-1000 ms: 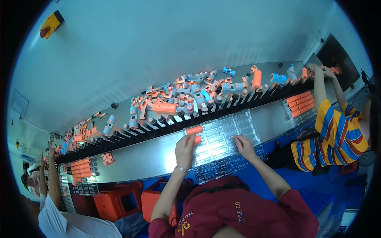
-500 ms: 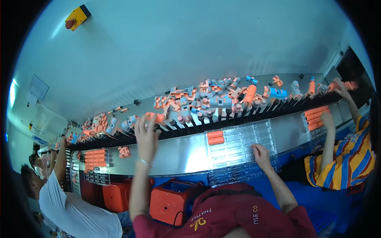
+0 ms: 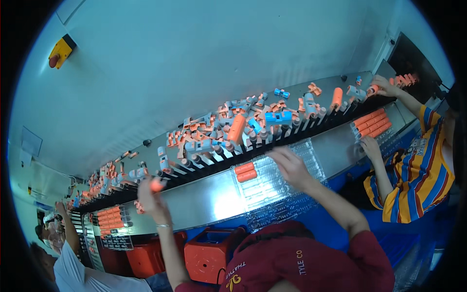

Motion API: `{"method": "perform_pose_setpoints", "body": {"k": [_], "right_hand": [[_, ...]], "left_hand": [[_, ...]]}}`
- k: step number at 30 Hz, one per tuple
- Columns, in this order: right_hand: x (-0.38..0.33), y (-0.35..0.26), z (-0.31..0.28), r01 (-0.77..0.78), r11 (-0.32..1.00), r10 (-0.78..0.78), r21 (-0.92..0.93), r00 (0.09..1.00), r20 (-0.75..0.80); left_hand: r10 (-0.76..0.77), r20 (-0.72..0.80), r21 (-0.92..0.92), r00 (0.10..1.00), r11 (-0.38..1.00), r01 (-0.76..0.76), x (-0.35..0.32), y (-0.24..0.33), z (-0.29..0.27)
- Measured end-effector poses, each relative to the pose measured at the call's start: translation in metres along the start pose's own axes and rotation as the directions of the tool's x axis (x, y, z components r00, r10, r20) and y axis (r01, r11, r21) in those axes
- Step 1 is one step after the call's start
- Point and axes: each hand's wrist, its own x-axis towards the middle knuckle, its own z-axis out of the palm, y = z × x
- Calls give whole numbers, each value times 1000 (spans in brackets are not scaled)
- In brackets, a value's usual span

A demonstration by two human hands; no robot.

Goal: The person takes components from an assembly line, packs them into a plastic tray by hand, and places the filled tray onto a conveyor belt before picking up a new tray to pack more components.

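Observation:
My left hand (image 3: 152,200) is closed around a small orange cylinder (image 3: 156,185), in front of the row of black posts (image 3: 187,173). The fingers cover much of the cylinder. My right hand (image 3: 293,170) reaches over a clear plastic tray (image 3: 309,158) with its fingers stretched out, slightly blurred, and nothing visible in them. At the tray's left end lie orange cylinders (image 3: 245,172) side by side. Standing on the posts are an upright orange cylinder (image 3: 237,129) and a blue clip-like piece (image 3: 278,118), among grey ones.
Behind the posts is a heap of grey and orange plastic pieces (image 3: 219,117). A co-worker in a striped shirt (image 3: 418,175) works at the right by a filled tray (image 3: 372,123); another in white (image 3: 78,270) is at the left. Red stools (image 3: 209,255) stand below the bench.
My left hand has come away from the posts, lower and to the left, with an orange cylinder. My right hand has moved up and left over the tray, its fingers now stretched out. The view has tilted.

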Motion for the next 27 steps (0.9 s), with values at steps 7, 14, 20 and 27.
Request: {"method": "perform_pose_setpoints", "body": {"k": [7, 14, 20, 27], "right_hand": [[194, -14, 72, 324, 939, -123, -117, 633, 764], [146, -50, 126, 529, 797, -527, -293, 845, 93], [58, -23, 101, 290, 957, -290, 12, 956, -37], [-63, 100, 92, 42, 972, 10, -233, 976, 216]], "left_hand": [[35, 378, -348, 925, 931, 107, -82, 118, 44], [81, 437, -420, 896, 899, 123, -91, 172, 98], [188, 531, -441, 826, 894, 80, -107, 166, 151], [123, 593, -507, 796, 825, 250, -102, 188, 140]]}}
